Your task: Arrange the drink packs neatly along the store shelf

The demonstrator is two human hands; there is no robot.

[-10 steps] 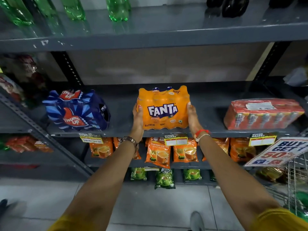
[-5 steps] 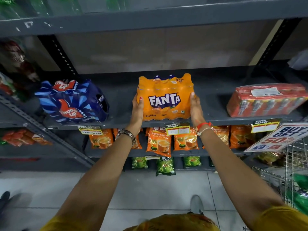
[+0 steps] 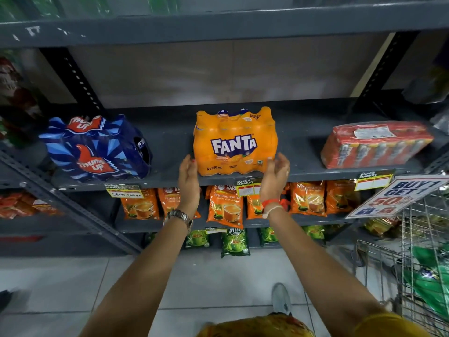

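An orange Fanta pack (image 3: 234,142) stands upright in the middle of the grey shelf (image 3: 170,142), label facing me. My left hand (image 3: 188,178) is just off its lower left corner and my right hand (image 3: 275,177) just off its lower right corner. Both are open with fingers spread and hold nothing. A blue Thums Up pack (image 3: 97,147) lies tilted at the shelf's left. A red shrink-wrapped pack (image 3: 375,144) lies on its side at the right.
Orange tea pouches (image 3: 224,207) fill the shelf below, with green pouches (image 3: 234,243) under them. A wire cart (image 3: 413,263) and a promotion sign (image 3: 396,195) are at the right. Green bottles stand on the top shelf (image 3: 218,23). Bare shelf lies between the packs.
Both hands have let go of the Fanta pack and drawn back toward its front lower corners. The pack now rests on the shelf by itself.
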